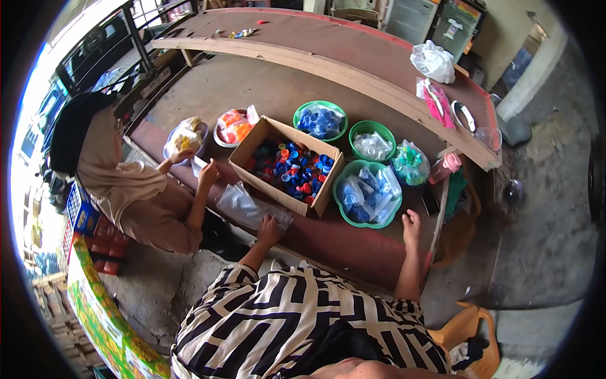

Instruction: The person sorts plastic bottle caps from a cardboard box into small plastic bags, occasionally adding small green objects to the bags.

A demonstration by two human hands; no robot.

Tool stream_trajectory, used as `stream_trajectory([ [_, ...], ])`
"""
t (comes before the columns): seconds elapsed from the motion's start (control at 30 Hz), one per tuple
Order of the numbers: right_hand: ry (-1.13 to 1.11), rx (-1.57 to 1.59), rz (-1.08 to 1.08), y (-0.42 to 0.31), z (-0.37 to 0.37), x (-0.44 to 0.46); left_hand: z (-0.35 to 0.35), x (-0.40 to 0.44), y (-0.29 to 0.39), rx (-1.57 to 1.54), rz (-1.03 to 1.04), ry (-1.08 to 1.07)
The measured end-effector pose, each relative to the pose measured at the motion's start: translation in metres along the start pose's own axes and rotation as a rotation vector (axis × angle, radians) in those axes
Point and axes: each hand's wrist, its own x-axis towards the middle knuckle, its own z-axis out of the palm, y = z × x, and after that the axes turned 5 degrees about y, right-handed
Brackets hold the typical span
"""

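My left hand (268, 231) is closed on the near edge of a clear plastic bag (243, 205), which lies across the table's front edge. To the right, my right hand (411, 227) is raised beside a green scalloped basin (346, 213) of bagged blue caps. Its fingers are loosely curled and apart, with nothing visible in them. Between and beyond my hands stands an open cardboard box (265, 197) with many loose bottle caps (297, 169), mostly blue and red, some orange.
Behind are green bowls (346, 129) (393, 146) of bagged caps, and a bag of green caps (410, 165). A pink-lidded bottle (447, 165) and a dark phone (430, 199) lie right. At left a co-worker (142, 189) handles something whitish near bowls of yellow and orange caps. A raised wooden ledge (328, 66) spans the back.
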Motion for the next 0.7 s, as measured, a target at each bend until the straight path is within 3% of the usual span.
stream_trajectory([
  [0.2,-0.013,0.028,-0.003,-0.026,0.04,-0.083,0.021,0.008,-0.034,-0.12,0.124,-0.044],
  [0.3,0.007,0.019,-0.037,-0.044,0.065,-0.115,-0.001,0.014,-0.028,-0.237,0.082,-0.093],
  [0.47,-0.181,0.012,-0.123,-0.094,0.117,-0.163,-0.061,0.031,0.005,-0.384,0.107,0.036],
  [0.57,-0.261,0.012,-0.304,-0.118,0.155,-0.184,-0.097,0.035,0.024,-0.418,0.139,-0.011],
  [0.7,-0.384,0.132,-0.414,-0.177,0.194,-0.203,-0.13,0.029,0.038,-0.44,0.362,-0.091],
])
